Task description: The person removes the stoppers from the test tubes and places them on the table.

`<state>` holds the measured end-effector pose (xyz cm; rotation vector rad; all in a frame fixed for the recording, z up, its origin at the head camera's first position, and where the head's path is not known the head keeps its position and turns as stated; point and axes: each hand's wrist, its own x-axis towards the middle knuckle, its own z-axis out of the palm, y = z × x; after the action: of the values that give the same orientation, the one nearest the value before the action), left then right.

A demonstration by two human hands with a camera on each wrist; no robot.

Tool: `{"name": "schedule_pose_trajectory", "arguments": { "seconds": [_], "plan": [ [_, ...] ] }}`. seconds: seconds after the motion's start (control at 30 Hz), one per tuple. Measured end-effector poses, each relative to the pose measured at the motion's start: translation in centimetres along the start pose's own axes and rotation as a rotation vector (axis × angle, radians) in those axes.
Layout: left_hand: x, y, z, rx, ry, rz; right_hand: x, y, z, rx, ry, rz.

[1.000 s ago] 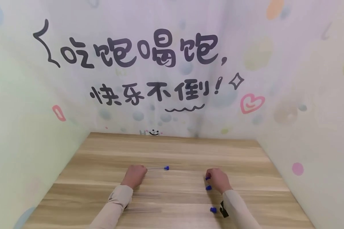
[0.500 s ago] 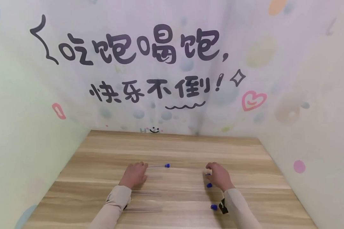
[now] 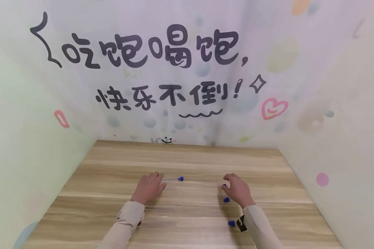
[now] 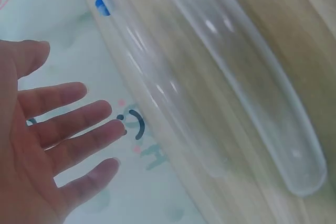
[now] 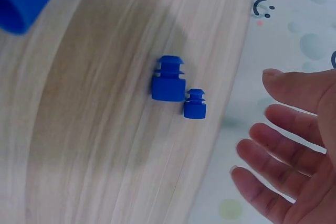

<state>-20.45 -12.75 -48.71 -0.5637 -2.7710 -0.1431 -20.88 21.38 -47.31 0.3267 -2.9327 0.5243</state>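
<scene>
My left hand (image 3: 148, 188) is spread with its palm over the table, holding nothing. By its fingers lies a clear test tube (image 3: 169, 180) with a blue stopper (image 3: 181, 178) in its right end. Nearer lie two clear tubes (image 3: 159, 209) without stoppers at their right ends; the left wrist view shows the rounded end of one tube (image 4: 307, 171) up close. My right hand (image 3: 239, 190) has its fingers loosely extended, with nothing in its grasp. Under and beside it are three loose blue ribbed stoppers (image 5: 168, 80), one of them partly covered by the thumb in the head view.
The wood-grain table (image 3: 193, 159) meets a white printed wall (image 3: 162, 128) at the back, with side walls left and right. A black strap piece (image 3: 241, 223) sits at my right wrist, beside the nearest stopper.
My left hand has lifted off the capped tube, fingers going from curled to spread. The right hand's fingers have also loosened and opened. Tubes and stoppers lie as before; the head view has tilted slightly.
</scene>
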Motion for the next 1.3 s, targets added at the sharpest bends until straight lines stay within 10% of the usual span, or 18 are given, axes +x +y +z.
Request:
{"name": "schedule_pose_trajectory", "arguments": {
  "seconds": [0.6,1.3],
  "plan": [
    [2.7,-0.2,1.0,0.100,0.148,0.017,1.0,-1.5,2.1,-0.058,-0.006,-0.046],
    [5.1,-1.3,1.3,0.030,-0.249,-0.001,2.4,-3.0,2.7,-0.050,-0.070,-0.032]
  ]
}}
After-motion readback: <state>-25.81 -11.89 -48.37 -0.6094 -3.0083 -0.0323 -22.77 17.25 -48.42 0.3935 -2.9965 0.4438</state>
